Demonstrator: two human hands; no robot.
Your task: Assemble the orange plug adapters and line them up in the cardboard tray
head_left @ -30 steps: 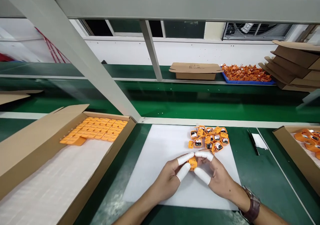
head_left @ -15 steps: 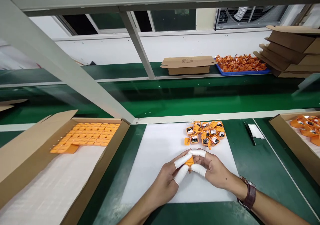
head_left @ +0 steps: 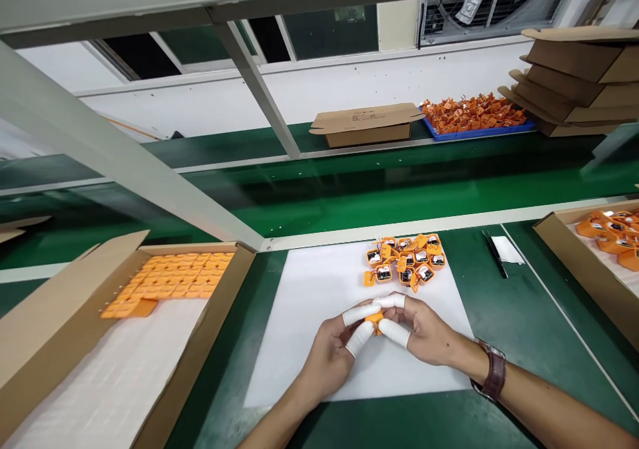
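Note:
Between the fingertips of both hands is a small orange plastic case (head_left: 374,318), partly hidden by the fingers. My left hand (head_left: 335,354) pinches it from the left, and my right hand (head_left: 422,327) grips its right side. White finger cots cover the thumb and index finger of each hand. Both hands are over a white foam sheet (head_left: 294,329) on the green table. Just beyond the fingers, a cluster of open orange cases (head_left: 405,260) sits on the sheet, with dark and white parts showing inside and small orange lids beside them.
At left, an open cardboard box (head_left: 200,362) holds rows of orange cases (head_left: 174,276). Another box (head_left: 564,249) with orange pieces stands at right. A black pen-like tool (head_left: 495,255) lies by a white paper (head_left: 508,250). A blue tray (head_left: 479,132) of orange parts rests on the back shelf.
The view has tilted slightly. Both hands stay on the orange case, which has turned a little between the fingers and shows less of its side.

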